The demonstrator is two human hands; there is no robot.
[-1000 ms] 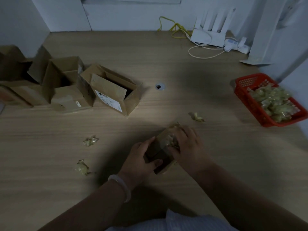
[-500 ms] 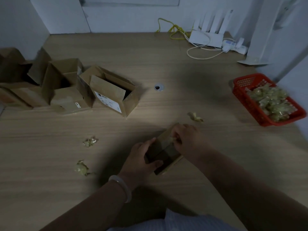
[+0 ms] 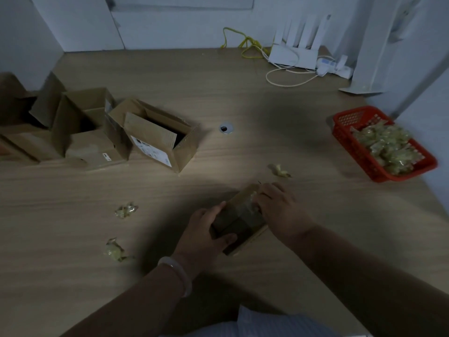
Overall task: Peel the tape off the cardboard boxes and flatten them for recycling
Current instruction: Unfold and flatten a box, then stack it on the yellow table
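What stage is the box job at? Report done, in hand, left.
Done: the red plastic basket holds a heap of crumpled tape, and three loose tape wads lie on the wooden table. In hand: the left hand steadies a small brown cardboard box while the right hand picks at its tape. Left: the open cardboard boxes at far left stand unflattened.

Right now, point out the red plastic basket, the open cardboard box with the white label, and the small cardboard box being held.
red plastic basket (image 3: 345, 139), head view, near-left wall.
open cardboard box with the white label (image 3: 187, 152), head view, right side panel.
small cardboard box being held (image 3: 239, 218), head view, taped top face.
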